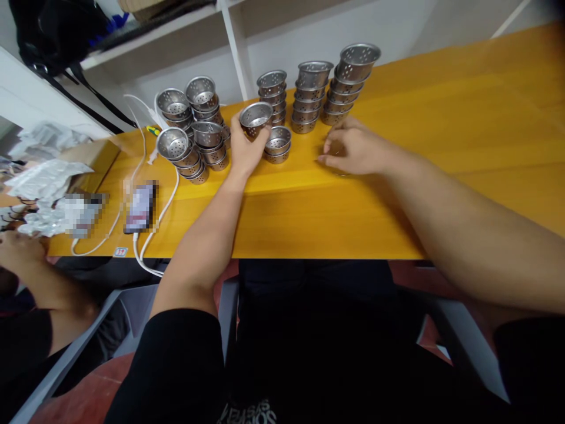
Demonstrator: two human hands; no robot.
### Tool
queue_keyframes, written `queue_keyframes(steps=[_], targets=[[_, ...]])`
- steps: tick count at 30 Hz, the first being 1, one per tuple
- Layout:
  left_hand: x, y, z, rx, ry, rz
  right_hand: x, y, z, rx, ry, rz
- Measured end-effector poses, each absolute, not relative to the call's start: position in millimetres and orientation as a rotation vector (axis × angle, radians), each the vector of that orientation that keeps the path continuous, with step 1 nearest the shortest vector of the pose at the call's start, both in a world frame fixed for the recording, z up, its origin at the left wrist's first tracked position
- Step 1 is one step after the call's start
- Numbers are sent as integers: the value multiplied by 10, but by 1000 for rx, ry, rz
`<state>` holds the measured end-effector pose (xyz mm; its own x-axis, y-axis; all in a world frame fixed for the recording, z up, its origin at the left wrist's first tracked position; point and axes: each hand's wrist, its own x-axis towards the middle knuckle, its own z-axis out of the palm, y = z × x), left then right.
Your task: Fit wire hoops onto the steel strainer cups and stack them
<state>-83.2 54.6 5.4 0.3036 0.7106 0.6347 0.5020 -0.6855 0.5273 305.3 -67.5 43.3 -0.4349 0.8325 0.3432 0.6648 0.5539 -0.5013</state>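
My left hand (248, 147) is closed around a perforated metal strainer cup (256, 116), its open mouth facing up. Just to the right of that hand stands a short stack of two similar cups (278, 144) on the table. My right hand (348, 147) is low over the table, in front of the tall right-hand cup stack (348, 88). Its fingers are curled with a gap between thumb and fingertips, and no cup shows in it. Between the hands, farther back, rise a middle stack (308, 97) and another stack (272, 88).
More stacked cups (183, 153) stand left of my left hand, some leaning. White cables (165, 212) run past a phone (140, 207) on the yellow table (286, 218). Plastic bags (48, 182) and a co-worker's hand (20, 253) are at far left. A white shelf (236, 47) stands behind.
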Motion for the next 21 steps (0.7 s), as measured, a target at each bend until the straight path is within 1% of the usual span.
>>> queue_keyframes(steps=[2,4,9,13,17,21], targets=[[-797,657,-30,2244,1254,1312,3055,-673,421,-1256,-2249,399],[-730,726,-100,2232,1282,1295,3039,-688,423,-1289,-2251,393],[-597,695,-192,2182,1123,1320,3010,-716,436,-1292,-2259,340],[-602,667,-236,2311,1008,1202,2994,-728,443,-1246,-2249,363],[-643,728,-294,2368,993,1185,2955,-756,445,-1235,-2257,451],[-618,724,-297,2335,1009,1218,2937,-771,436,-1205,-2262,466]])
